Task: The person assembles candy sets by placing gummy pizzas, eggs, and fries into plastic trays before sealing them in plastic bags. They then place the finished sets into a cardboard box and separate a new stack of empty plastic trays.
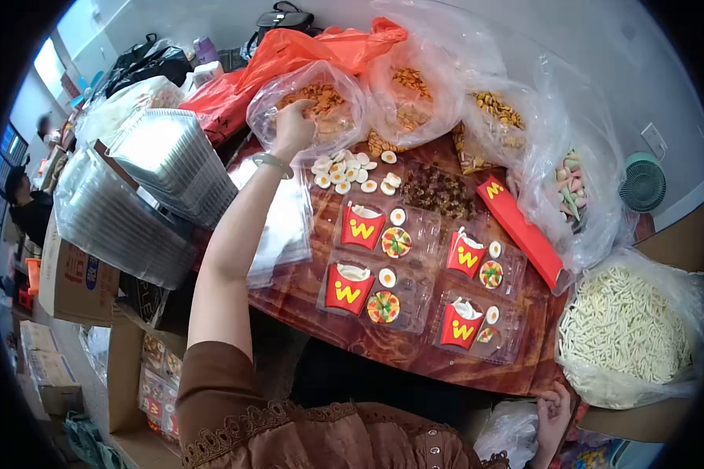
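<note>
Stacked clear plastic trays (164, 148) stand at the left, and flat clear plastic sheets (281, 227) lie beneath the forearm. Left hand (293, 131), fingers partly curled, reaches into the mouth of a clear bag (353, 116) of small orange pieces (325, 95); whether it has hold of any cannot be told. Loose fried-egg pieces (340, 172) sit just below that bag. Four clear compartment trays (416, 275) follow on the table, each bearing a red fries carton (348, 291), one egg and a colourful pizza-like piece (383, 307). Dark brown pieces (438, 191) lie behind them, with a long red carton (520, 234) slanting beyond. Right hand (554, 410) is at the table's edge, fingers loosely bent, its grip unclear, near a bag of pale sticks (626, 328).
</note>
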The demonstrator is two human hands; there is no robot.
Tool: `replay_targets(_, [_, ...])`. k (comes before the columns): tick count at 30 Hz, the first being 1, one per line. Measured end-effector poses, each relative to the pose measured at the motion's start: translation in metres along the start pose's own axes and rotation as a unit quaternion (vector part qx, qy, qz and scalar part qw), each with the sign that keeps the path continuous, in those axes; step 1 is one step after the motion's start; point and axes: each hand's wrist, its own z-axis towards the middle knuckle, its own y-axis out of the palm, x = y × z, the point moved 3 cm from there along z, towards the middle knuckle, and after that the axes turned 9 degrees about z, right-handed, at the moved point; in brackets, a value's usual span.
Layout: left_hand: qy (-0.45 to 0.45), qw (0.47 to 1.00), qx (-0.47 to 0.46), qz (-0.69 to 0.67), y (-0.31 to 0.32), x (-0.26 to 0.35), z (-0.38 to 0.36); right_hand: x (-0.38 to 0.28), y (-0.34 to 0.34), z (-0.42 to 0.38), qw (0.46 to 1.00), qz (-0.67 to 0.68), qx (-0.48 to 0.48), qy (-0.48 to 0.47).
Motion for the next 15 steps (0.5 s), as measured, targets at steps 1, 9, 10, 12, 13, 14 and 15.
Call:
replay_targets(1, [0.02, 0.994, -0.034, 0.101, 0.009, -0.013, 0.012, -0.002, 0.002, -0.004, 1.0, 0.011, 0.009, 0.014])
replay_targets(9, [-0.005, 0.958, -0.156, 0.24, 0.104, -0.053, 0.077, -0.041, 0.049, 0.032, 0.999, 0.034, -0.013, 0.005])
replay_targets(10, [-0.006, 0.967, -0.118, 0.224, 0.105, -0.056, 0.076, -0.045, 0.052, 0.036, 0.999, 0.042, -0.013, 0.001])
replay_targets(12, [-0.034, 0.976, -0.089, 0.197, 0.099, -0.062, 0.076, -0.051, 0.057, 0.043, 0.999, 0.046, -0.027, 0.013])
replay_targets(13, [-0.055, 0.982, -0.057, 0.169, 0.093, -0.061, 0.078, -0.051, 0.06, 0.045, 0.998, 0.055, -0.036, 0.024])
replay_targets(14, [-0.07, 0.986, -0.055, 0.138, 0.086, -0.061, 0.077, -0.049, 0.06, 0.047, 0.998, 0.054, -0.035, 0.022])
replay_targets(15, [-0.069, 0.987, -0.054, 0.136, 0.075, -0.049, 0.075, -0.045, 0.06, 0.05, 0.998, 0.054, -0.042, 0.016])
